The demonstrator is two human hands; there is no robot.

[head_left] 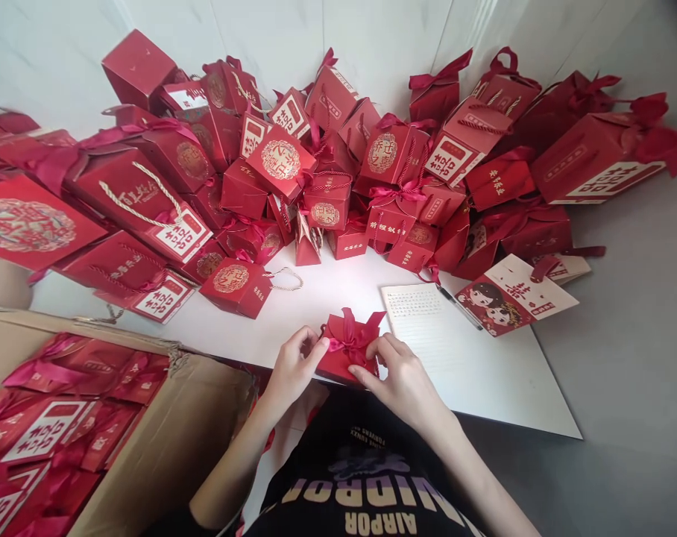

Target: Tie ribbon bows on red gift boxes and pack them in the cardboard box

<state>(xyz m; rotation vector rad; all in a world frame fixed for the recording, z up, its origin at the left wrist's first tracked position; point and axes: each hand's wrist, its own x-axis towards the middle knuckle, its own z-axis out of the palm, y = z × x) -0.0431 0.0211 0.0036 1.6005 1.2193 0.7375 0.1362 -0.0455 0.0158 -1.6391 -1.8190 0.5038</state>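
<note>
A small red gift box (345, 344) with a red ribbon bow (352, 339) sits at the near edge of the white table (316, 298). My left hand (292, 368) pinches the left end of the ribbon with its fingers closed. On the other side, my right hand (401, 377) grips the ribbon's right end beside the bow. Both hands touch the box.
Several red gift boxes and bags (282, 164) are heaped across the back of the table against the wall. An open notebook (439, 335) with a pen (457, 306) lies right of the box. A cardboard carton (165, 432) holding more red boxes stands at lower left.
</note>
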